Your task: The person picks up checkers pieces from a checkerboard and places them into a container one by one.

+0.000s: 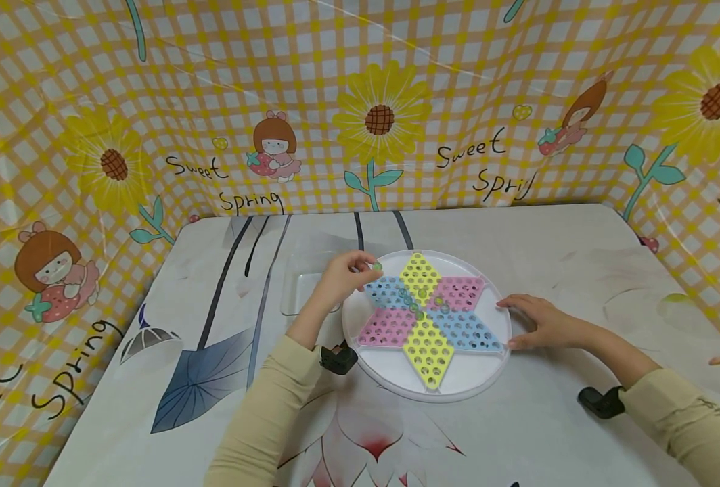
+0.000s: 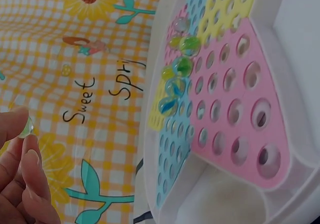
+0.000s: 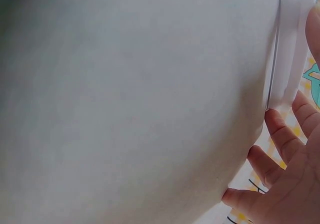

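A round white tray (image 1: 457, 387) holds a star-shaped marble board (image 1: 425, 312) with pink, blue and yellow perforated panels. Several glass marbles (image 1: 417, 303) sit in a row near the board's centre, also clear in the left wrist view as green and blue marbles (image 2: 177, 77). My left hand (image 1: 343, 274) hovers over the tray's upper left edge and pinches a green marble (image 1: 376, 266) between its fingertips; the same marble (image 2: 25, 126) shows at the fingertips in the wrist view. My right hand (image 1: 539, 323) rests with straight fingers against the tray's right rim (image 3: 287, 59).
A clear shallow plastic tray (image 1: 302, 287) lies left of the board, behind my left hand. The table (image 1: 579, 250) has a printed flower cover. A yellow checked sunflower curtain (image 1: 360, 101) walls in the back and both sides.
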`<action>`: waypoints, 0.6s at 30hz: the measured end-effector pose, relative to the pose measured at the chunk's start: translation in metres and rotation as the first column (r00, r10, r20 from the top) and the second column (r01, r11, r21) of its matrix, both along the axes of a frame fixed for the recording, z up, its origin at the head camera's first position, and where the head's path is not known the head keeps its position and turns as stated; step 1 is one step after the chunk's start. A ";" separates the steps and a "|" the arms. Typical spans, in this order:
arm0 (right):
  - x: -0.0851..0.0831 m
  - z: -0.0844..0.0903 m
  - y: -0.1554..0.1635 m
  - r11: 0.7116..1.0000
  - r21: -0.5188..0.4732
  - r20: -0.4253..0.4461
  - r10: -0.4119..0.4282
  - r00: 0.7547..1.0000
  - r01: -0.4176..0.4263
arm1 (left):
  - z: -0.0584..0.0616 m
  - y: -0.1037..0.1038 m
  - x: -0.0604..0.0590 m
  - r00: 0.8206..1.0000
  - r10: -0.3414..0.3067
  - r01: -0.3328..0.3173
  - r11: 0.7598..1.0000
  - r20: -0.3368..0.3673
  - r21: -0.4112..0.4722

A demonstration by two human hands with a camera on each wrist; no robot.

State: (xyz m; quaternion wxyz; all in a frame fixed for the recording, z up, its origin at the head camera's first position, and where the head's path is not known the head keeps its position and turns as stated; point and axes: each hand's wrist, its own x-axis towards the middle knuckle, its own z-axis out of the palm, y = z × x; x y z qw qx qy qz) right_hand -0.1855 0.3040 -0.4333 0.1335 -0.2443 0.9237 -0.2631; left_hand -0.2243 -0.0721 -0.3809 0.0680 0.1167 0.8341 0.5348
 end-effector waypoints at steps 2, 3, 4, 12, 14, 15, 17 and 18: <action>0.000 0.000 0.000 1.000 0.001 -0.006 0.002 1.000 -0.002 | 0.001 -0.003 -0.001 1.000 0.015 -0.015 1.000 -0.003 0.008; 0.000 0.000 0.000 1.000 0.001 -0.007 0.002 1.000 -0.002 | 0.002 -0.005 -0.001 1.000 0.023 -0.023 1.000 0.000 0.013; 0.000 0.000 -0.001 1.000 0.001 -0.006 0.001 1.000 -0.001 | 0.002 -0.007 -0.002 1.000 0.031 -0.031 0.999 0.001 0.016; 0.000 0.001 -0.002 1.000 0.007 0.007 -0.003 1.000 0.003 | 0.005 -0.025 -0.003 0.995 0.103 -0.103 0.995 -0.015 0.002; 0.000 0.001 -0.002 1.000 0.008 0.008 -0.003 1.000 0.003 | 0.004 -0.030 -0.003 0.994 0.110 -0.110 0.994 -0.023 0.003; 0.000 0.001 -0.002 1.000 0.007 0.007 -0.003 1.000 0.003 | 0.005 -0.033 -0.002 0.993 0.113 -0.113 0.994 -0.028 0.003; 0.000 0.001 -0.002 1.000 0.004 0.006 -0.003 1.000 0.003 | 0.005 -0.038 -0.002 0.992 0.118 -0.117 0.993 -0.035 0.007; 0.000 0.001 -0.003 1.000 0.002 0.005 -0.001 1.000 0.001 | 0.006 -0.040 -0.002 0.992 0.122 -0.122 0.993 -0.038 0.002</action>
